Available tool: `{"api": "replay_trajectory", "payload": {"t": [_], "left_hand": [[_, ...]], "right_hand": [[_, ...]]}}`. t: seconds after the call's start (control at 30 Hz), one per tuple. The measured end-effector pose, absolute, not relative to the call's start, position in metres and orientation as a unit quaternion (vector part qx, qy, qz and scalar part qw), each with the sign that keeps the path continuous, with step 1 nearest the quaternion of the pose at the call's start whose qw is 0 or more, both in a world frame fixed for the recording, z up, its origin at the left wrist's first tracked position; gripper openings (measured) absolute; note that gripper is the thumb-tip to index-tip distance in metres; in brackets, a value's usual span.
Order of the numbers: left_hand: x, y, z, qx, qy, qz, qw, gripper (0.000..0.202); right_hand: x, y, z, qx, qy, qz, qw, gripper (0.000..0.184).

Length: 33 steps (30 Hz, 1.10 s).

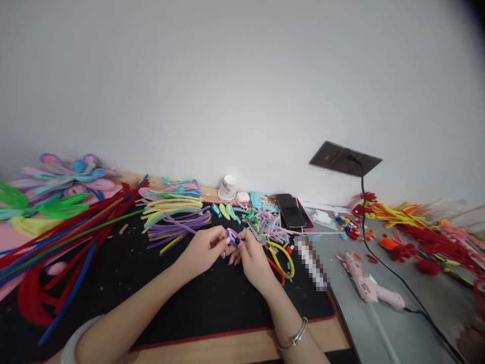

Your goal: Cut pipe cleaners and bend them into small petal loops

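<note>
My left hand point(206, 248) and my right hand point(253, 259) meet over a black mat point(212, 303), both pinching a small purple pipe-cleaner piece point(232, 237) with a dark spot on it. The fingers of both hands are closed around it. Just right of my right hand lie pliers with yellow and red handles point(282, 260). A silver bracelet point(297, 333) sits on my right wrist.
Bundles of purple and yellow pipe cleaners point(174, 220) lie behind my hands, with long red and blue ones point(64, 242) at left. A phone point(291, 210), a small cup point(228, 186), a pink glue gun point(369, 288) with its cable, and red craft pieces point(428, 240) lie to the right.
</note>
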<state>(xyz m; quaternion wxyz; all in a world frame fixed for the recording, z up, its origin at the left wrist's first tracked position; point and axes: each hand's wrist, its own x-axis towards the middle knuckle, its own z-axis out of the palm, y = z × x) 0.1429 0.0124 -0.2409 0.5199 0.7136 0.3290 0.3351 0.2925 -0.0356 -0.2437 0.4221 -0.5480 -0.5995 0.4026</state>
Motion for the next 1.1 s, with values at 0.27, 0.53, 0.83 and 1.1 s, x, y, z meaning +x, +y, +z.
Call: {"api": "replay_trajectory", "payload": {"t": [0.27,0.53,0.83,1.1], "left_hand": [[0.1422,0.0122,-0.2396,0.697,0.324,0.343,0.539,0.018],[0.1415,0.0151,-0.244,0.717,0.314,0.329,0.527,0.021],[0.1407,0.0155,-0.2438,0.752,0.317,0.308,0.489,0.021],[0.1406,0.0152,-0.2454,0.751,0.323,0.308,0.486,0.021]], "right_hand": [[0.2953,-0.0345,-0.2434,-0.527,-0.594,0.425,0.434,0.009],[0.2976,-0.0342,-0.2424,-0.539,-0.597,0.414,0.427,0.012],[0.3014,-0.0354,-0.2413,-0.565,-0.626,0.354,0.404,0.013],[0.3008,-0.0367,-0.2371,-0.568,-0.657,0.327,0.371,0.014]]}}
